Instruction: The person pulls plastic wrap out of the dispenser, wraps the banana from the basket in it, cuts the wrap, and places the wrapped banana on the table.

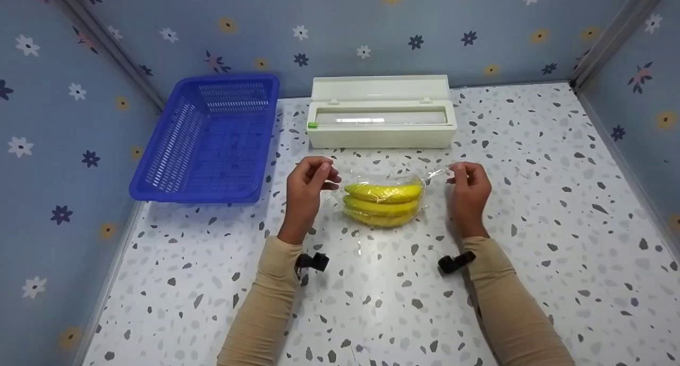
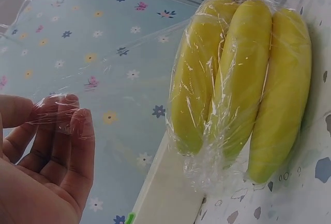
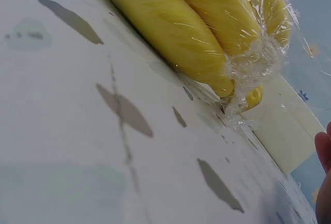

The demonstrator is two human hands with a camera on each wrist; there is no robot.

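Observation:
A bunch of yellow bananas (image 1: 381, 205) lies between my hands, wrapped in clear cling film (image 1: 436, 172). In the left wrist view, three bananas (image 2: 240, 74) show under crinkled film, their lower tips greenish. My left hand (image 1: 307, 188), just left of the bunch, pinches a stretched piece of film between thumb and fingers; the left wrist view shows it drawn over the fingertips (image 2: 83, 120). On the other side, my right hand (image 1: 470, 193) pinches a twisted end of the film with thumb and forefinger. Only an edge of the right hand (image 3: 324, 182) appears in the right wrist view.
Behind the bananas stands a white cling film dispenser (image 1: 382, 138), its lid (image 1: 380, 87) raised and a film roll (image 1: 380, 118) inside. A blue plastic basket (image 1: 139, 190) sits at the back left. Flower-patterned walls (image 1: 350, 31) enclose the speckled table (image 1: 382, 323).

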